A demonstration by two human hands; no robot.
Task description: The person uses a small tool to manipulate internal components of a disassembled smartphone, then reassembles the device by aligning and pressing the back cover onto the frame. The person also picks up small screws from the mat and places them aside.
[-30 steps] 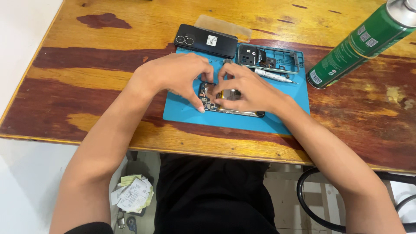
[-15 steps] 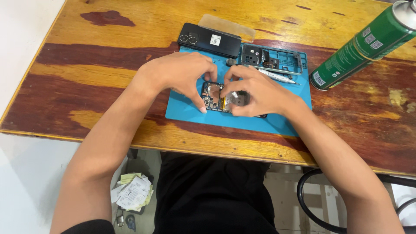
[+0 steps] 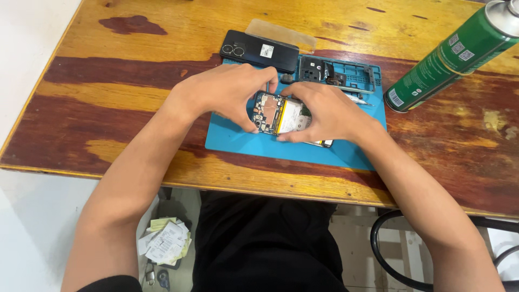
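Note:
An opened phone (image 3: 278, 115) with its circuit board and white battery exposed is tilted up above a blue work mat (image 3: 238, 143). My left hand (image 3: 230, 92) grips its left end, thumb below and fingers curled over the top. My right hand (image 3: 324, 111) holds its right part, fingers wrapped over the battery side. A thin dark tool (image 3: 268, 86) sticks up between my hands; which hand holds it I cannot tell.
A black phone back cover (image 3: 259, 51) lies at the mat's far edge, beside a teal inner frame (image 3: 346, 73). A green spray can (image 3: 454, 54) lies at the right on the wooden table (image 3: 108, 97). Papers litter the floor below.
Both hands have lifted the phone's near edge a little and drawn closer together around it. The view has shifted slightly.

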